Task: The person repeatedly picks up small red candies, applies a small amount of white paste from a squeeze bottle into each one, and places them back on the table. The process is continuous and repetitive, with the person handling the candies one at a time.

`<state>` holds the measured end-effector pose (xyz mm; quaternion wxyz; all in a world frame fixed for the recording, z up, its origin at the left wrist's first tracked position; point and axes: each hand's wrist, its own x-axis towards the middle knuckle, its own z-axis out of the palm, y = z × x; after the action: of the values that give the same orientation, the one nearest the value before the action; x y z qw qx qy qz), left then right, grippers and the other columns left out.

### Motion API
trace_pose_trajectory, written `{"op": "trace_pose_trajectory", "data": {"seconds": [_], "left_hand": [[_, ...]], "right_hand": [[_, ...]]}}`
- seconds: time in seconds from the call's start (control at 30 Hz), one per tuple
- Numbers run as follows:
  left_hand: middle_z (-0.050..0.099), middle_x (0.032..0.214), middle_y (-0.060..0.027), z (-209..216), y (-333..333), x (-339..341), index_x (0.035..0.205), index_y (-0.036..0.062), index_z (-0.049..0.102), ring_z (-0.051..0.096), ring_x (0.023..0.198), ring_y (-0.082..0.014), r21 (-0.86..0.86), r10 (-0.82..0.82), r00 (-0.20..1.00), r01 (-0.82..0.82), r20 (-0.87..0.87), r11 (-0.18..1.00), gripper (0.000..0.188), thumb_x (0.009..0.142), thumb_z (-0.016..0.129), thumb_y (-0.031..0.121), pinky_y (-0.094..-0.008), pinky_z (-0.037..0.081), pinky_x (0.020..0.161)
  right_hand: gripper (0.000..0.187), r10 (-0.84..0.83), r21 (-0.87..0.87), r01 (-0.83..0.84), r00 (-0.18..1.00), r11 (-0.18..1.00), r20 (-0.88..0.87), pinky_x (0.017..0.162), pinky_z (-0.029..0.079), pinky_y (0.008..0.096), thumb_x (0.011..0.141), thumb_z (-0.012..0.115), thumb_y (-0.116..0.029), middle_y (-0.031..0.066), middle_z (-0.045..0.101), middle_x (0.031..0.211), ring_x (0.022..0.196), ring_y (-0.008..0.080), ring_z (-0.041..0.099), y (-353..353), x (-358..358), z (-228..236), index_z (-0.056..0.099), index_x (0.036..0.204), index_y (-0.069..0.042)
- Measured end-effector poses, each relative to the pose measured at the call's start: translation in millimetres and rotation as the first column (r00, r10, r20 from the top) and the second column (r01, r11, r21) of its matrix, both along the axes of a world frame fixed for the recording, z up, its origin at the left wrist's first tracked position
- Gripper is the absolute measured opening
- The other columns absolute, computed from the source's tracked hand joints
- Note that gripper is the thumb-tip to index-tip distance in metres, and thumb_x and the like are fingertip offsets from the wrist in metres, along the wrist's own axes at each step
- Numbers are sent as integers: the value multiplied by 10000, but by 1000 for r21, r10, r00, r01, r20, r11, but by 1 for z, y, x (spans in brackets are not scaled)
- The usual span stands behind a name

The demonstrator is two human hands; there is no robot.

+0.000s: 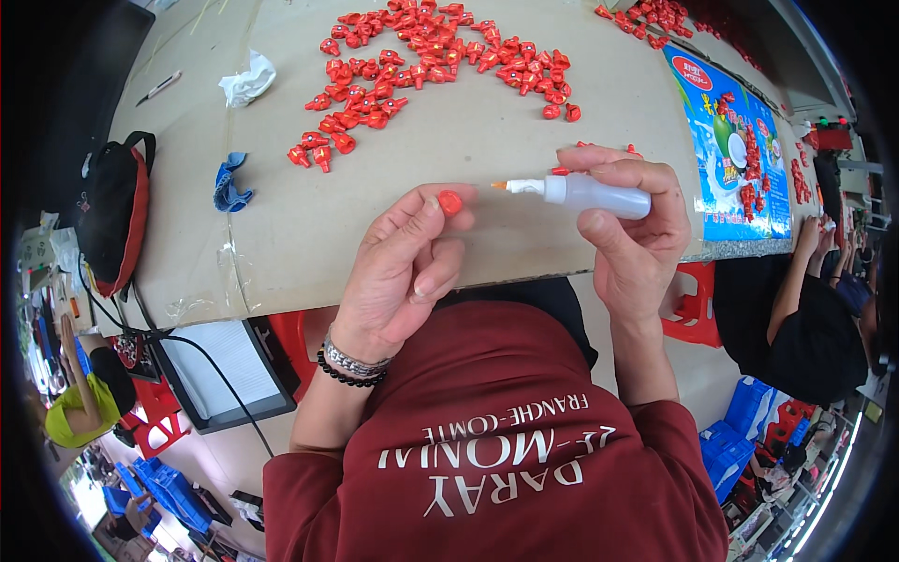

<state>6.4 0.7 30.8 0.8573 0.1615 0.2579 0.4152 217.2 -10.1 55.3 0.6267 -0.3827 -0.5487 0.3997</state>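
Between the thumb and fingers of my left hand (403, 253) is a small red plastic part (450, 202), held above the near edge of the table. My right hand (641, 220) grips a translucent squeeze bottle (609, 197) lying sideways. Its white-wrapped nozzle (524, 186) with an orange tip points left toward the red part, a short gap apart. A few more red pieces lie on the table just behind the bottle, partly hidden by my right hand. Farther back, a large spread of similar red parts (431, 47) covers the middle of the table.
On the table (281, 225) at left lie a crumpled white tissue (248, 80), a blue scrap (232, 183), a pen (159, 87) and a black-and-red bag (117, 215). A blue printed sheet (726, 140) bearing red parts lies at right. Another person (796, 328) sits at the right.
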Motion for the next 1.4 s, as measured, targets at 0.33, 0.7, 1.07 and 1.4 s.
{"op": "trace_pose_trajectory", "data": {"seconds": [0.33,0.7,1.07,1.4], "left_hand": [[588,907,-13,-14,-5,2,1078,75,527,356,472,-53,1,-2,986,2,166,1000,178,978,490,218,-188,268,415],[574,919,-4,-10,-8,4,1083,79,526,365,488,-63,-28,-11,989,15,146,1000,187,988,466,228,-192,280,425],[576,914,-9,-11,-8,2,1083,75,545,368,495,-64,-16,-30,986,33,164,999,200,988,467,232,-193,279,434],[587,924,-9,-11,-8,2,1072,81,549,353,488,-51,-23,-9,990,12,139,1000,185,984,477,227,-187,270,424]], "right_hand": [[269,-56,282,6,984,959,170,728,505,290,780,699,-10,196,652,986,862,207,620,-3,-10,-6,580,1017,38],[272,-103,347,-30,928,938,357,678,527,294,753,725,-20,197,658,962,856,241,646,-6,-16,0,594,986,28],[284,-76,320,-64,910,945,407,685,515,259,786,726,-63,201,640,1006,878,217,635,-7,-18,-2,567,1015,-14],[265,-145,375,5,927,927,346,660,540,310,723,728,18,183,673,923,823,270,664,-5,-21,1,605,956,39]]}}
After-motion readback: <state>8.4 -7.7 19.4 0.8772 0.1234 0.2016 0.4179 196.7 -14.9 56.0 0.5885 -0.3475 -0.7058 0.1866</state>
